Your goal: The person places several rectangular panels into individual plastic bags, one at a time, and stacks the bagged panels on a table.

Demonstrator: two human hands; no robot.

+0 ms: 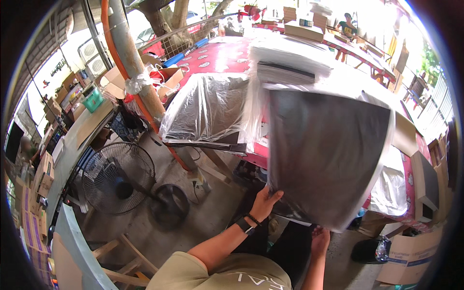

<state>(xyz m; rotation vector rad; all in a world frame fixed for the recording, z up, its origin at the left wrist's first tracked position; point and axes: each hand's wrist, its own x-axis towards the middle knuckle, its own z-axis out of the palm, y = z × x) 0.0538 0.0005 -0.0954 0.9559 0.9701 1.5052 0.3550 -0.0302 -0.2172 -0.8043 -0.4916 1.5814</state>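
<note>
Fingers closed, a person's left hand (263, 203) grips the lower left corner of a dark plastic-covered sheet (331, 150) while the right hand (320, 240) pinches near its lower right corner, a spread hold that likely helps the broad piece lie flat above the pink worktop (222, 57), near a plastic-wrapped stack (290, 55).

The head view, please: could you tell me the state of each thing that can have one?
Dark sheet, raised, blurred
Left hand, gripping the sheet's lower left corner
Right hand, fingers curled at its lower edge, grip unclear
Clear plastic left of it, wrinkled
Fan, upright; whether running, unclear
Cardboard box right of the pole, open
</note>
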